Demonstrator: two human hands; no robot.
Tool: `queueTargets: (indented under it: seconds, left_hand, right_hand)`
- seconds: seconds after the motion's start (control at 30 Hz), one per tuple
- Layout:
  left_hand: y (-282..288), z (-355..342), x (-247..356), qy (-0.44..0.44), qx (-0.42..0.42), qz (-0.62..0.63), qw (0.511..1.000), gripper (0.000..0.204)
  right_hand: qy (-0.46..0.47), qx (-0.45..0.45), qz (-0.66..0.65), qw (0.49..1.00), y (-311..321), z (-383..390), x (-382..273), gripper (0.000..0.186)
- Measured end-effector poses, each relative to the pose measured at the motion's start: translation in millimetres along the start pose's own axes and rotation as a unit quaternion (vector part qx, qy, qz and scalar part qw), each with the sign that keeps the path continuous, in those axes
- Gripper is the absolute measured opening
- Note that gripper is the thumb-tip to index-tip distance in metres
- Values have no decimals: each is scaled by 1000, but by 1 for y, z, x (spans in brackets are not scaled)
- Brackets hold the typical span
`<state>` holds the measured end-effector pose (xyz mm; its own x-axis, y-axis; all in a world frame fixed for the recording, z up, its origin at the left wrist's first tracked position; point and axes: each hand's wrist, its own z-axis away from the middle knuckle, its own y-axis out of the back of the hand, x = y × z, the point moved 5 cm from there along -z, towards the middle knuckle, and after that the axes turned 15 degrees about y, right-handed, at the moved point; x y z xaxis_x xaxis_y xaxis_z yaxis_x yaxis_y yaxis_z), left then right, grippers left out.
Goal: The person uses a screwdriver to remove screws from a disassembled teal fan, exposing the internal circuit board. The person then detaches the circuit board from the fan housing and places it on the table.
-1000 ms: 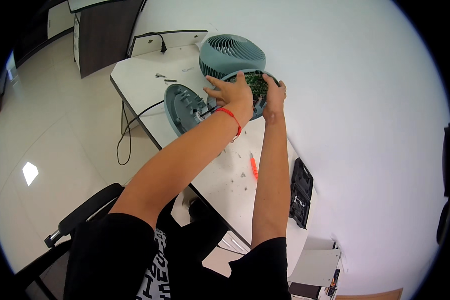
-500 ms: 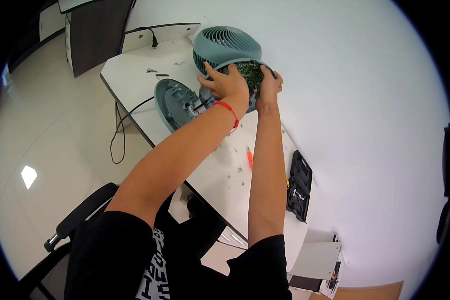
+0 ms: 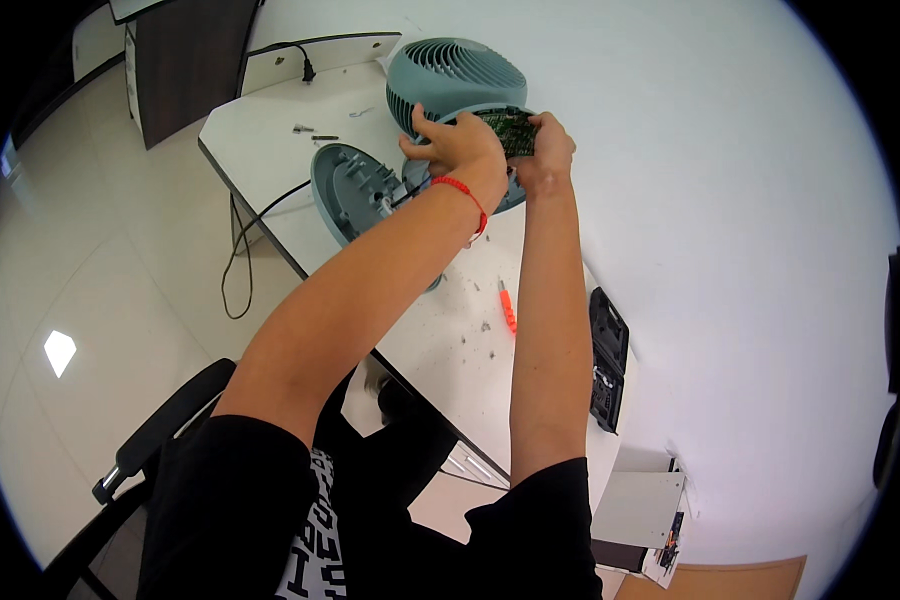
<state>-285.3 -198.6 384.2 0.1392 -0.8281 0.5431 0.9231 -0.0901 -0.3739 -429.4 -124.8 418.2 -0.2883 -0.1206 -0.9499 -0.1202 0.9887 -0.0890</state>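
Observation:
Both arms reach to the far end of the white table. A green circuit board (image 3: 511, 133) sits between my hands at the opened round part of a teal fan (image 3: 454, 85). My right hand (image 3: 551, 150) grips the board's right edge, with the thumb along it. My left hand (image 3: 467, 152) is closed at its left side, fingers bent and partly spread; its grip is partly hidden. Beside my left wrist a teal base shell (image 3: 342, 190) stands tilted, its ribbed inside showing. A dark wire runs from it toward the fan.
An orange-handled screwdriver (image 3: 508, 310) lies on the table (image 3: 450, 350) among small specks. Farther right rests an open black tool case (image 3: 608, 360). Small metal parts (image 3: 315, 133) lie at the far left. A black cable (image 3: 232, 270) hangs over the left edge; a chair armrest (image 3: 175, 415) is nearby.
My right hand has shifted slightly right and up, and its thumb now lies at the board's edge. The board tilts differently and shows less. My left hand has moved only a little.

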Motion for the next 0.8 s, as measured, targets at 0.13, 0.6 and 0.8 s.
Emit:
queueTargets:
  seconds: [0.13,0.6,0.8]
  left_hand:
    - [1,6,-5,-1,-22,6,1000,59]
    - [0,6,-23,-214,-51,137,966,72]
    - [9,18,-40,-225,-122,182,949,73]
  right_hand:
    - [-31,-37,-15,999,11,-20,9,68]
    - [-63,-80,-61,993,15,17,-29,19]
    - [-44,-84,-110,989,40,28,-21,20]
